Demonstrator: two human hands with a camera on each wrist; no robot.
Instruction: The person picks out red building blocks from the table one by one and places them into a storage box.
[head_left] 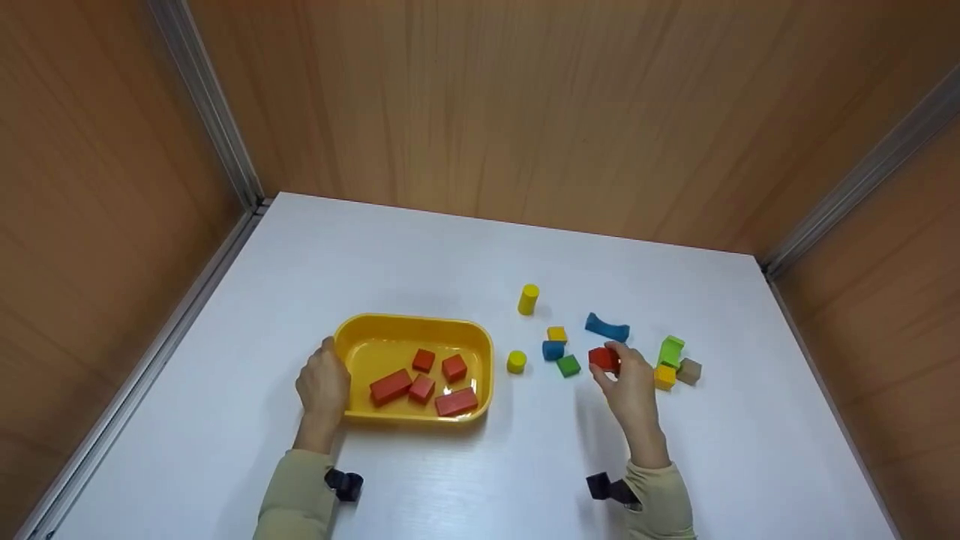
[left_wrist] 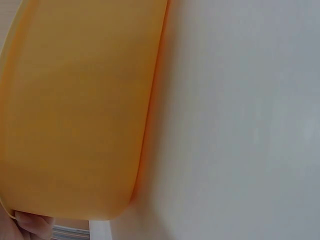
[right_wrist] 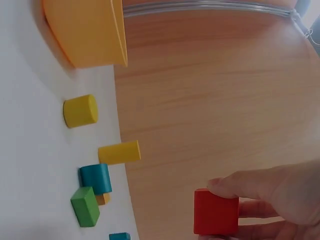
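Note:
My left hand (head_left: 324,379) grips the left rim of a yellow plastic tray (head_left: 412,417); in the left wrist view its fingers (left_wrist: 36,225) show at the tray's lower corner. Inside the tray lie several red blocks, among them a long red block (head_left: 391,388) and a red cube (head_left: 454,368). To the right, my right hand (head_left: 631,386) pinches a red block (head_left: 602,359) between thumb and fingers. The right wrist view shows this red block (right_wrist: 216,212) held clear of the table, one flat face towards the camera.
Between tray and right hand stand yellow cylinders (head_left: 529,299), a blue block (head_left: 553,350), a green block (head_left: 568,365) and a small yellow block (head_left: 556,334). A blue arch (head_left: 607,328) lies behind the hand. Right of it are light green (head_left: 671,350), yellow and grey-brown blocks (head_left: 688,371). Wooden panels surround the white table.

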